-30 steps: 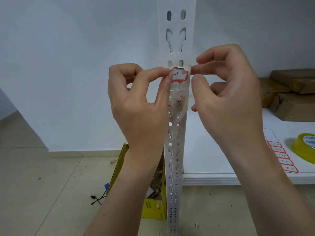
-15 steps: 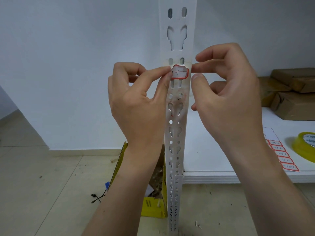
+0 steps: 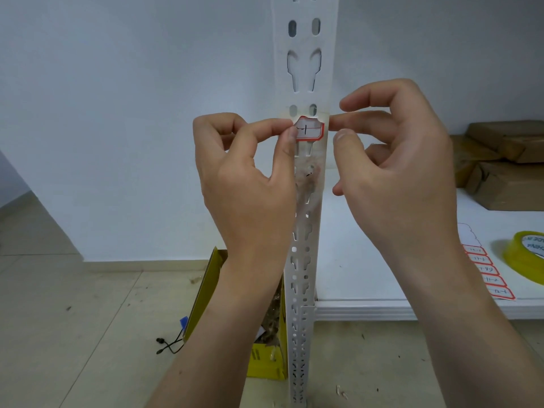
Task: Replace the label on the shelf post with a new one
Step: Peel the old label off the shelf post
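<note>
Yellow box (image 3: 206, 290): open on the floor, low and left of the shelf post (image 3: 326, 54), with scraps inside; likely the bin for peeled waste.
Black cable (image 3: 167, 346): on the floor, left of the box, not involved.
Left hand (image 3: 247, 184): raised just left of the post. Its thumb and forefinger, the working fingers (image 3: 290, 136), are pressed together, pinching the left edge of the label (image 3: 309, 129). The other fingers are curled out of the way.
Label: red-bordered, with a handwritten mark, lying flat across the post's front face at hand height. A faint translucent band, seemingly clear tape, crosses the post over it.
Old residue (image 3: 307, 178): brownish smears on the post just below the label, probably where the former one sat.
Right hand (image 3: 394, 184): just right of the post. The forefinger tip touches the post's right edge with the thumb close under it. Whether they pinch a tape end, I cannot tell.
Judgement: both hands seem to be stretching and smoothing the new label so it sits straight.
Label sheet (image 3: 485, 272): on the shelf (image 3: 368, 260), right of the post.
Tape roll (image 3: 527, 254): furthest right, with cardboard parcels (image 3: 506, 172) behind it.
</note>
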Demonstrator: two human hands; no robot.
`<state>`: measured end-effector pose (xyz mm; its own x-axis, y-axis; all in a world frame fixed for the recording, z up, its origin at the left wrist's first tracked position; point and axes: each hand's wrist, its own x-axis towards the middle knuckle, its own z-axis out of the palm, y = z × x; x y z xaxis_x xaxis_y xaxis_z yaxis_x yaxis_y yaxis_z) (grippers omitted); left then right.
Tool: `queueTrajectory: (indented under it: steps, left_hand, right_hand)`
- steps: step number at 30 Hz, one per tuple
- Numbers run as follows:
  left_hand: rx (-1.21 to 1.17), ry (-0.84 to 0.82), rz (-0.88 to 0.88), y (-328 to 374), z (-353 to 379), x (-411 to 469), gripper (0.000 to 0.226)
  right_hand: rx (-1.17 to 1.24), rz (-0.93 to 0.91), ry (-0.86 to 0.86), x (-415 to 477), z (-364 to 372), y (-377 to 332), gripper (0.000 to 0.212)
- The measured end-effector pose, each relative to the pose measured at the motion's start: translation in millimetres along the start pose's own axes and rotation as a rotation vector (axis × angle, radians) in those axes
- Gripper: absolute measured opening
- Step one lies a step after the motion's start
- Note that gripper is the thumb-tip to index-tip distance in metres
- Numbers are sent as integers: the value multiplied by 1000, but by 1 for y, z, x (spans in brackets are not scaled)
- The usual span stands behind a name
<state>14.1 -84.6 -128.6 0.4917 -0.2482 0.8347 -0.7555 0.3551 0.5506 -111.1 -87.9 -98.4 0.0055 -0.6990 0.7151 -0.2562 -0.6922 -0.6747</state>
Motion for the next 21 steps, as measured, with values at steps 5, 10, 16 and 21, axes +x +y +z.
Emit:
queueTrajectory:
  steps: [5,10,16,21]
  left_hand:
    - [-4,6,2,1,1,-2,16]
    - [-5,8,-10,2,3,-4,18]
    - [-9,6,-1,5,1,-4,15]
    - [-12,1,-5,6,1,-5,14]
  right_hand:
    - [-7,-3,-1,0,0,1,17]
    - [-15,-10,4,0,0,0,15]
    - [-28,-32,14,0,0,0,7]
    - [-50,-65,11,1,4,3,14]
